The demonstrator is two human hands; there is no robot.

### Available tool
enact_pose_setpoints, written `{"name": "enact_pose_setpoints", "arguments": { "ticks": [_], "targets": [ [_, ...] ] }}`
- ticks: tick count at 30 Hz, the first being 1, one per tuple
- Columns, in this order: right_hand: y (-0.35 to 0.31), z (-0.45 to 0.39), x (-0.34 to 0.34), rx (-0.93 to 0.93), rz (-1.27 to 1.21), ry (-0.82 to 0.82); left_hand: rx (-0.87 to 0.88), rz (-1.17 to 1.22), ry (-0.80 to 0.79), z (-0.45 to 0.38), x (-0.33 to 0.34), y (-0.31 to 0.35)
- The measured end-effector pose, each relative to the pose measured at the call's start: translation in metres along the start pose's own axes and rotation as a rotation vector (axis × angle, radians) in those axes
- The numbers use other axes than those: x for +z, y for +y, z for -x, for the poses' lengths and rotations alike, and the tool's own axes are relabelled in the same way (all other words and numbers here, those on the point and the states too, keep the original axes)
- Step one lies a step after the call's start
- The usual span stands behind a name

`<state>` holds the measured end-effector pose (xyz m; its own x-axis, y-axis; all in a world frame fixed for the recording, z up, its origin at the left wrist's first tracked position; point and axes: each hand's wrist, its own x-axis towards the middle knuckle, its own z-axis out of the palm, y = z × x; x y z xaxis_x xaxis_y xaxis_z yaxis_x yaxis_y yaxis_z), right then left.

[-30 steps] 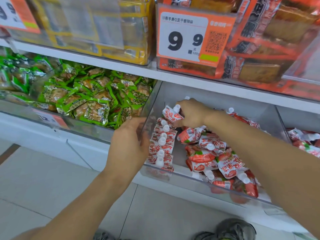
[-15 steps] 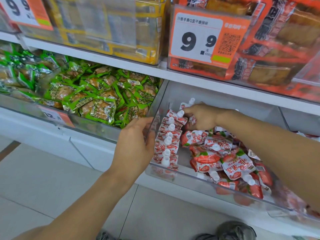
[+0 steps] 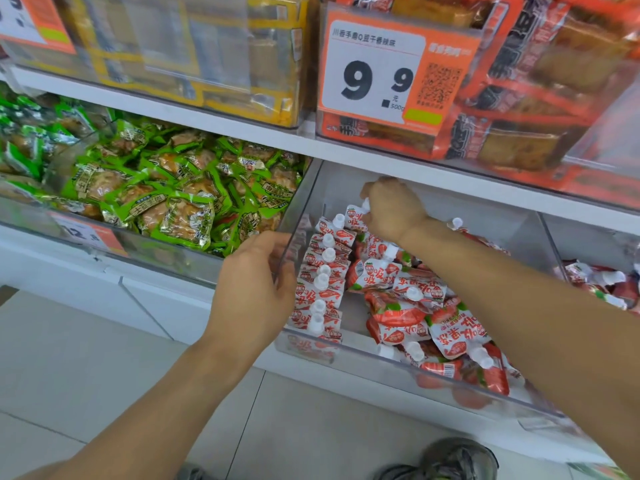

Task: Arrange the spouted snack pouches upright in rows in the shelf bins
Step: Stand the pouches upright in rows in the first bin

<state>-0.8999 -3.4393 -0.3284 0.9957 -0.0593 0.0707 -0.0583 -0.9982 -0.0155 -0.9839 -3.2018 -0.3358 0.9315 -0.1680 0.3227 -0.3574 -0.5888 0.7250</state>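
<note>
Right hand (image 3: 393, 211) on rear pouch (image 3: 354, 218); left hand (image 3: 254, 289) on bin wall (image 3: 294, 230)

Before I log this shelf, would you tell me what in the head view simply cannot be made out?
Head view:
- Right hand's fingertips, curled under around the rearmost pouch's spout: exact grip hidden.
- Pouches under the right forearm: number hidden.
- Left hand's fingers at the clear bin's side wall: contact unclear, palm faces away.
- Left price tag: digits blurred.
- Neighbouring right bin: cut off by the frame edge.
</note>
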Motion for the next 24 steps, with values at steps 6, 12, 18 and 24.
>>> {"name": "enact_pose_setpoints", "arguments": {
  "ticks": [6, 12, 18, 24],
  "targets": [
    [-0.014, -0.004, 0.007, -0.054, 0.033, 0.179, 0.03, 0.024, 0.005, 0.003, 0.002, -0.001],
    [-0.012, -0.014, 0.024, -0.032, -0.412, -0.203, 0.023, 0.035, -0.01, 0.003, 0.0, -0.002],
    [-0.001, -0.023, 0.003, 0.028, -0.488, -0.429, 0.018, 0.029, -0.018, 0.001, 0.0, -0.002],
    [-0.006, -0.021, 0.005, 0.005, -0.59, -0.525, 0.038, 0.028, 0.002, 0.001, 0.004, -0.002]
  ]
}}
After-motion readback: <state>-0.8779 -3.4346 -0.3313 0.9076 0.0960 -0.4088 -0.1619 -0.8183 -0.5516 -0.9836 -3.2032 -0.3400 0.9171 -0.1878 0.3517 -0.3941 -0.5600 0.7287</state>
